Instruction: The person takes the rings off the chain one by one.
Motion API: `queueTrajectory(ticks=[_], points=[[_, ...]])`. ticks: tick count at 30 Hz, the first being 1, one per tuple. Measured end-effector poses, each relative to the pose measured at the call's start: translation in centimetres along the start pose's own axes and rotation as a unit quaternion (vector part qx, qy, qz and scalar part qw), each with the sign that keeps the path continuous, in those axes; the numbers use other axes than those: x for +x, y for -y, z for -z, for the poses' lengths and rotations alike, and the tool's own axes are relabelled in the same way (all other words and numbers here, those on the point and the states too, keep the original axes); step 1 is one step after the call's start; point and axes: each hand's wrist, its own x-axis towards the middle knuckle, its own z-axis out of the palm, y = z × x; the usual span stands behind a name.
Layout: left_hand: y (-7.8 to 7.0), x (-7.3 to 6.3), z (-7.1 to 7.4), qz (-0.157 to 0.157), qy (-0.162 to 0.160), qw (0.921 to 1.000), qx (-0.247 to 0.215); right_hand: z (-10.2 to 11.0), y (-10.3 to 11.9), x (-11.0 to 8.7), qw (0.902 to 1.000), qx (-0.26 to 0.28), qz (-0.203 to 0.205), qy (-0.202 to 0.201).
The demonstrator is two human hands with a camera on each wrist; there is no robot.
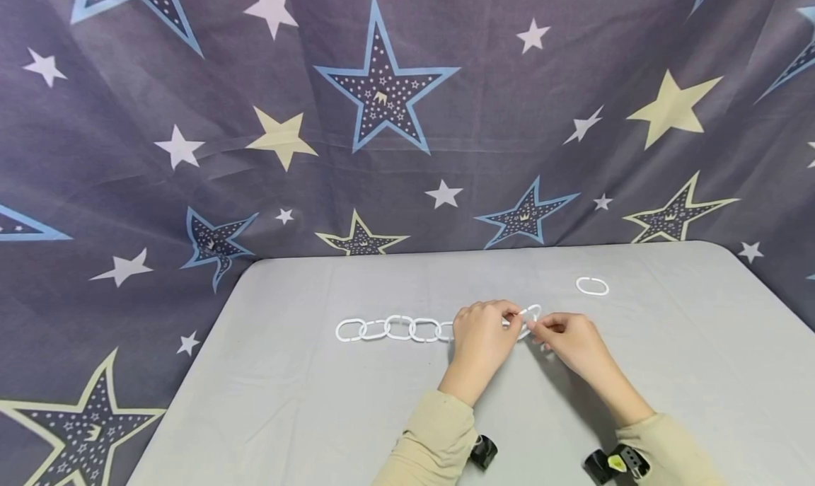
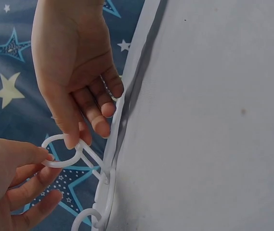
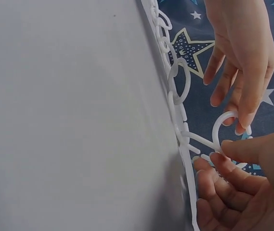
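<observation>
A chain of white plastic links (image 1: pixel 399 328) lies across the grey table, and its right part passes behind my left hand (image 1: pixel 480 337). Between thumb and finger, that hand pinches one side of the raised end link (image 2: pixel 59 164). My right hand (image 1: pixel 573 341) pinches the same link where it meets the neighbouring link (image 2: pixel 92 156), its thumb and index fingertip together there. In the right wrist view the end link (image 3: pixel 217 130) shows as a curved loop between both hands' fingertips, partly hidden by them. The other fingers of both hands are loosely bent.
One loose white link (image 1: pixel 592 286) lies on the table (image 1: pixel 286 401) beyond my right hand. Behind the table's far edge hangs a dark cloth (image 1: pixel 446 118) with stars. Black wrist devices (image 1: pixel 484 452) sit at both cuffs.
</observation>
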Motion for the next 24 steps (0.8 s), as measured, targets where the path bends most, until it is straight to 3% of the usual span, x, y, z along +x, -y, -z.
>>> queueTrajectory(ticks=[24], points=[[0.58,0.18,-0.22,0.004,0.004,1.0,0.0,-0.23,-0.2,-0.02,0.9997,0.017,-0.018,0.003]])
